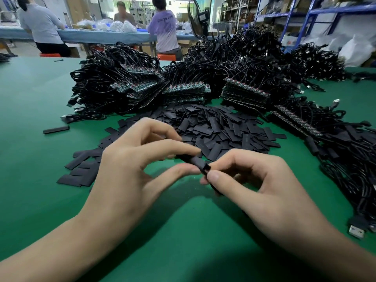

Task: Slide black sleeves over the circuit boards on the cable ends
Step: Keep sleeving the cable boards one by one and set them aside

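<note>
A black sleeve (pixel 198 162) is held just above the green table (pixel 30 119), between both hands. My left hand (pixel 132 165) pinches its far end with thumb and forefinger. My right hand (pixel 262 186) pinches its near, open end, and a thin black cable runs down under the right thumb. Whether a circuit board is inside the sleeve is hidden. Behind the hands lies a heap of loose flat black sleeves (pixel 213 127). Further back stand stacks of green circuit boards (pixel 183 92) joined to bundles of black cables (pixel 114 78).
More cables with board rows lie along the right side (pixel 341 143), a USB plug (pixel 356 232) at the near right. One stray sleeve (pixel 56 129) lies at the left. People work at a blue bench (pixel 91 35) beyond the table; shelving stands at the back right.
</note>
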